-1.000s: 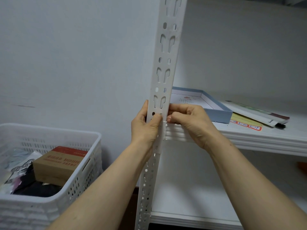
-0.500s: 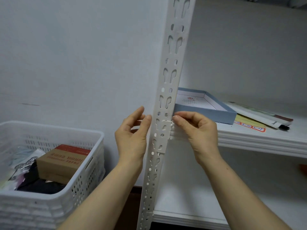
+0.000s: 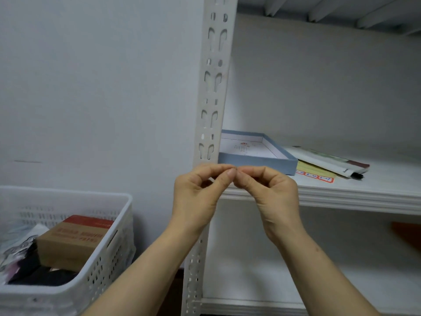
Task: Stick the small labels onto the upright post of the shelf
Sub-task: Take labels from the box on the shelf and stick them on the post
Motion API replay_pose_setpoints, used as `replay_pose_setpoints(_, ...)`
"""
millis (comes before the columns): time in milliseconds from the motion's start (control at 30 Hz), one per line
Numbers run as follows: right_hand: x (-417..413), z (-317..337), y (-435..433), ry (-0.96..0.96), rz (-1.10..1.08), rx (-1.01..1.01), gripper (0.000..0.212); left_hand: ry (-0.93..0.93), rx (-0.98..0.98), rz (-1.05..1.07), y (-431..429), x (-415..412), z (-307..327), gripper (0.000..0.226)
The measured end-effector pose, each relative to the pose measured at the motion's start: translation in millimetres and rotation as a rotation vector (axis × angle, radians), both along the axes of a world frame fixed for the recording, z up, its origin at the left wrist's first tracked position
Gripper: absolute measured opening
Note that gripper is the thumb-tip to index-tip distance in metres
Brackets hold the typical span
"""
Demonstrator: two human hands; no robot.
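The white slotted upright post of the shelf runs from top to bottom through the middle of the view. In front of it, at the height of the shelf board, my left hand and my right hand meet fingertip to fingertip. Each hand has its thumb and forefinger curled into a pinch at the same spot. What they pinch is a tiny pale label, almost wholly hidden by the fingertips. The part of the post behind the hands is covered.
A shallow blue box sits on the shelf right of the post, beside a white booklet and a yellow sheet with red-edged labels. A white perforated basket at lower left holds a cardboard box and dark items.
Both hands have left the post and come together in front of it. The left hand, open half a second ago, now pinches with thumb and forefinger. The view has tilted upward.
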State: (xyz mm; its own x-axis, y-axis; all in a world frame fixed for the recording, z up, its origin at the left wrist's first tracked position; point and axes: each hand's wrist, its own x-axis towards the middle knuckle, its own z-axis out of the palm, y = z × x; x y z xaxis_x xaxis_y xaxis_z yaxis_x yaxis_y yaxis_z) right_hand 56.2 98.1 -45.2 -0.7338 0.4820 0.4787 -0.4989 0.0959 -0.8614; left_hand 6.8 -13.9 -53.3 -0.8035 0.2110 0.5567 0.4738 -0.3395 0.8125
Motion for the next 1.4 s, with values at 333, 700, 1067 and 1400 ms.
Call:
replay_pose_setpoints(333,9.6,38.3,48.9,0.131,-0.13,0.078,0.01,-0.108,-0.15,-0.168,57.5,3.3,50.4,0.019)
replay_pose_setpoints(700,-34.3,68.2,128.8,-0.076,-0.069,0.115,0.014,-0.388,-0.18,-0.256,122.2,-38.9,91.7,0.014)
replay_pose_setpoints(1067,-77.4,76.7,148.1,-0.215,-0.003,0.167,0.025,-0.334,-0.352,-0.006,142.1,-78.2,93.2,0.025)
replay_pose_setpoints(1400,-88.0,76.5,142.0,-0.336,-0.054,0.332,0.03,-0.105,-0.685,0.108,137.1,-92.5,94.5,0.02)
